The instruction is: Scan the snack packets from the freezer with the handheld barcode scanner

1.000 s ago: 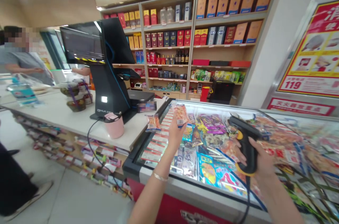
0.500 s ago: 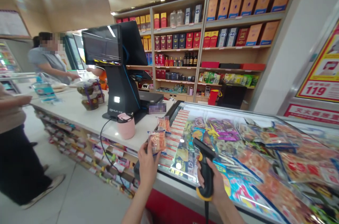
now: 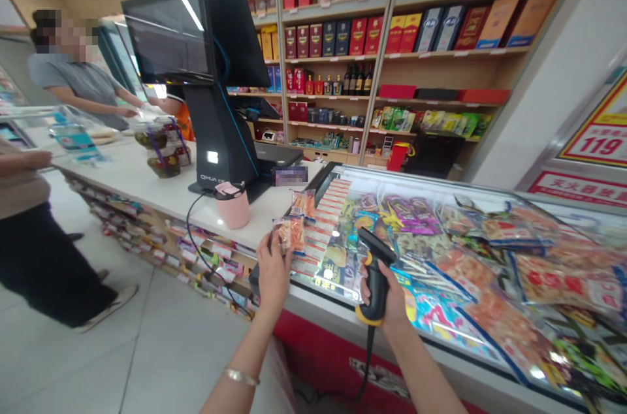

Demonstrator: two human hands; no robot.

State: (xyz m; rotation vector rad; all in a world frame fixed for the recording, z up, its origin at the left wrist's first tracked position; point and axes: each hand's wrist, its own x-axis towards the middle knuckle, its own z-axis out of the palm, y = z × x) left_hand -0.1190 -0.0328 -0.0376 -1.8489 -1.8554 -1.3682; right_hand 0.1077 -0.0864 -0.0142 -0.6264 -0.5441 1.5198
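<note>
My left hand (image 3: 274, 267) has its fingers curled on the near left edge of a small clear snack packet (image 3: 295, 234) with orange-pink contents. The packet sits at the seam between the white counter and the glass-topped case. A similar packet (image 3: 303, 204) lies just behind it. My right hand (image 3: 392, 296) is wrapped round the handle of a black and yellow barcode scanner (image 3: 376, 283), over the glass. The scanner's head points up and to the left, and its cord hangs down in front of the case.
A pink cup (image 3: 232, 206) stands left of the packets, before the black checkout terminal (image 3: 218, 133). Bagged snacks (image 3: 563, 277) cover the right of the glass case (image 3: 337, 172). Tied jars (image 3: 164, 146) and a blue-labelled pack (image 3: 76, 140) are farther left. Two people stand at left.
The camera view has tilted down. My left thumb no longer shows at the packet's near right corner, and the fingers sit more to its left. The scanner stays in my right hand.
</note>
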